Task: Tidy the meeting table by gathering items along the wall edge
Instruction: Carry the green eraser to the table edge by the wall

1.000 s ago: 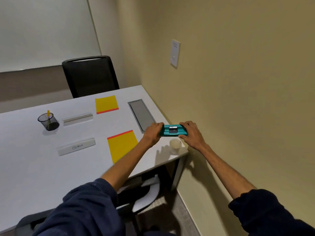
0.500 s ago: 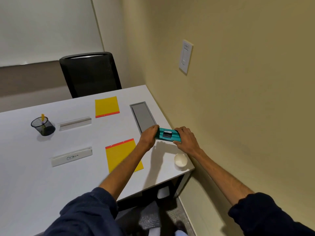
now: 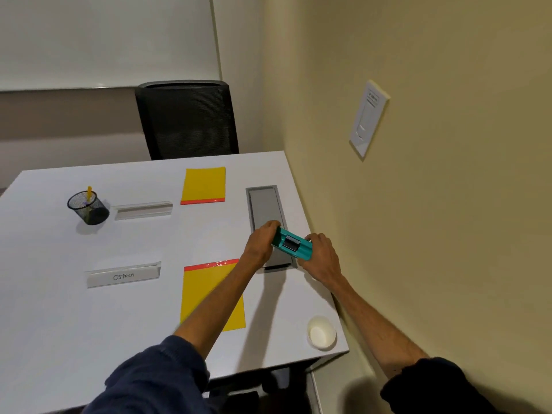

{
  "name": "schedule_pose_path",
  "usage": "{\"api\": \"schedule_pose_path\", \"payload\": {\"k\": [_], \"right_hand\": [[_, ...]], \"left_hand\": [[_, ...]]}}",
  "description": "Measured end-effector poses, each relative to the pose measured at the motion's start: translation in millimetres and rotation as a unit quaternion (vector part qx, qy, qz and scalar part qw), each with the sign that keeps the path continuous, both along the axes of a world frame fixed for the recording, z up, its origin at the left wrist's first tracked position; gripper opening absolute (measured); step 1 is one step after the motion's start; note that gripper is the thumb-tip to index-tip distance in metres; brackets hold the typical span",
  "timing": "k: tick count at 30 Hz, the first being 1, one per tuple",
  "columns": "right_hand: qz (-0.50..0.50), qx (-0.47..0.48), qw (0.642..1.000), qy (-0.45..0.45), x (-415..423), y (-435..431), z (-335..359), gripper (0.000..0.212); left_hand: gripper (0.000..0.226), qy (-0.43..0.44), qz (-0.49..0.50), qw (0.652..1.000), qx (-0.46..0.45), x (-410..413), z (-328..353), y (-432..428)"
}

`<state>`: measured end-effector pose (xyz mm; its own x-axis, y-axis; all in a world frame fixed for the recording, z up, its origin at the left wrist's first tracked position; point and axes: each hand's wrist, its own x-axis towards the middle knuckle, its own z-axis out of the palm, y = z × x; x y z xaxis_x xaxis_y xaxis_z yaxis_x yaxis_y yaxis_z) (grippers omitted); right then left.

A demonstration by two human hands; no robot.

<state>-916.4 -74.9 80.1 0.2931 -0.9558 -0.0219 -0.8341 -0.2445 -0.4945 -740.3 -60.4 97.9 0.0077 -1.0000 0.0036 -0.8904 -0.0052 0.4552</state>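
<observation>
A teal tray with small dark clips in it is held tilted above the white table, over the near end of the grey cable hatch beside the yellow wall. My left hand grips its left end and my right hand grips its right end. Two yellow notepads lie on the table, one far and one near. A white paper cup stands at the near right corner. A black mesh pen cup and two name plates, one far and one near, sit to the left.
A black mesh chair stands behind the table's far edge. A whiteboard hangs on the back wall. A white wall switch is on the yellow wall to the right. The table's near right corner ends beside the cup.
Both hands have carried the teal tray farther along the wall side, from near the paper cup to above the cable hatch, and tilted it. The view has moved closer over the table.
</observation>
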Motion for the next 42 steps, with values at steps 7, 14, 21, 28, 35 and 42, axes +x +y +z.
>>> {"api": "schedule_pose_path", "payload": {"k": [7,14,21,28,35,42], "right_hand": [[-0.021,0.009,0.999,-0.027,18,-26,-36,0.060],[-0.130,0.046,0.989,-0.056,29,-69,-70,0.060],[-0.181,0.085,0.979,-0.035,42,-116,-99,0.068],[-0.205,0.083,0.975,-0.018,54,-142,-116,0.069],[-0.201,0.068,0.977,-0.014,63,-150,-127,0.067],[-0.204,0.066,0.977,-0.012,65,-149,-134,0.067]], "left_hand": [[0.050,0.010,0.030,1.000,0.001,17,-29,-30],[0.071,0.037,0.127,0.989,0.070,13,-76,-56],[0.067,0.034,0.144,0.983,0.112,23,-127,-63],[0.074,0.036,0.123,0.983,0.131,29,-160,-74],[0.079,0.011,0.084,0.983,0.163,30,-183,-73],[0.078,-0.002,0.087,0.980,0.176,29,-187,-72]]}}
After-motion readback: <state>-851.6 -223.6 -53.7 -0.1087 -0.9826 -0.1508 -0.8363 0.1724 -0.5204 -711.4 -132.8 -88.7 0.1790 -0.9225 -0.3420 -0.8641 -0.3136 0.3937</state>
